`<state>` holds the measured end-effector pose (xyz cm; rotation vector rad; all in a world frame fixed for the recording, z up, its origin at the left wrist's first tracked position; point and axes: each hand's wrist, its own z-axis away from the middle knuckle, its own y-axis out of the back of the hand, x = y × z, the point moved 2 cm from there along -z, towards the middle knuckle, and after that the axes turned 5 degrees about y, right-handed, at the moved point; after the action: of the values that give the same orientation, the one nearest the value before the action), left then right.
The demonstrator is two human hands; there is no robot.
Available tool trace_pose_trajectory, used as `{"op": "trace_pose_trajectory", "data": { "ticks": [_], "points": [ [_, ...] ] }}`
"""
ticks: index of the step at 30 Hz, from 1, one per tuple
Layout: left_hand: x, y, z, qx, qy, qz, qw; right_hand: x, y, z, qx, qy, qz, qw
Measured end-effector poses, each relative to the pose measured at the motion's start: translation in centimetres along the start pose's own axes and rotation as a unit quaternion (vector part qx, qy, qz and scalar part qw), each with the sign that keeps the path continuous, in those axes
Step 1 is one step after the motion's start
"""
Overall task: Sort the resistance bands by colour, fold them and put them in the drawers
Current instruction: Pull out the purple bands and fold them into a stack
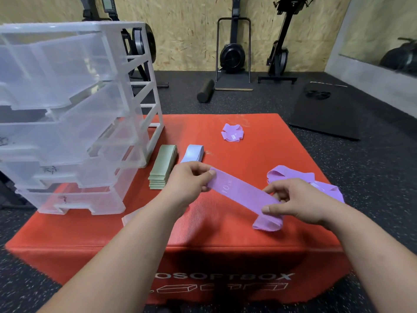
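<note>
Purple band – one, marked "10", held flat and taut above the red box, its right end doubled under.
Your left hand – pinches the band's left end between thumb and fingers.
Your right hand – fingers and thumb curled round the folded right end.
Loose purple bands – a tangled heap on the box, just behind your right hand.
Green bands – a folded stack on the box, beside the drawers.
Blue band – folded, just right of the green stack.
Clear plastic drawers – on the box's left side, drawers pulled out.
Purple bundle – crumpled, near the box's far edge.
Foam roller and black mat – on the floor beyond.
</note>
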<state>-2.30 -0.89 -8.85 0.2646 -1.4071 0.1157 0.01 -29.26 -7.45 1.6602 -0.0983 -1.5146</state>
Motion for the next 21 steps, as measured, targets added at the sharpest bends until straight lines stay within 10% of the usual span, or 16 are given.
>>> {"op": "trace_pose_trajectory", "data": {
  "ticks": [21],
  "points": [
    [-4.1, 1.6, 1.4, 0.030, 0.006, -0.249, 0.968, 7.5, 3.0, 3.6, 0.097, -0.134, 0.020, 0.986]
  ]
}}
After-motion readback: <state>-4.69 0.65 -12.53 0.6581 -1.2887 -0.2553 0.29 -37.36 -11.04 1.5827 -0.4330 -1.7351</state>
